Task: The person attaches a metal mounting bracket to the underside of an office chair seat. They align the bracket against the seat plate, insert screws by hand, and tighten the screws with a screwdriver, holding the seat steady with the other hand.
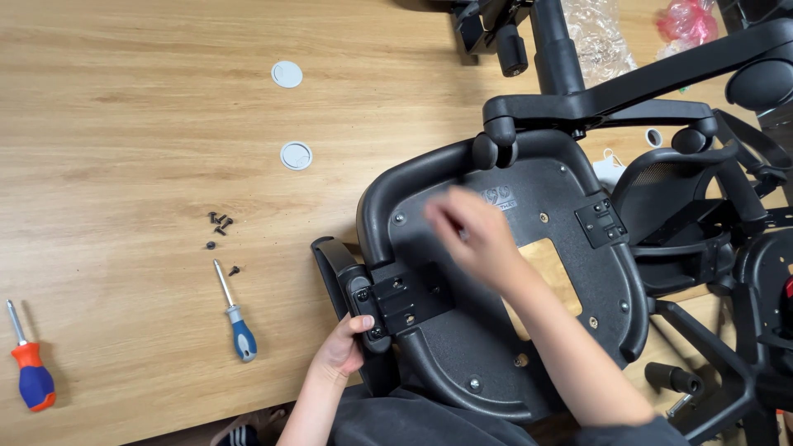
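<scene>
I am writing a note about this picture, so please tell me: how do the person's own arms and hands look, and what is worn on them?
Both forearms are bare up to the bottom edge of the picture; no sleeves show. The left hand and the right hand wear no gloves. No watch, ring or bracelet can be seen, though the right hand is blurred, so small items there cannot be ruled out.

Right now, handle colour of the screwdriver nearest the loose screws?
Blue and grey screwdriver, head view.

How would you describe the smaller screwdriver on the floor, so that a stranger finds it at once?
Start from the upturned black chair seat on the wooden floor and look left, past the left hand. The screwdriver lies just below the loose black screws. Its handle is blue and grey, unlike the orange-and-blue screwdriver farther left.
</scene>
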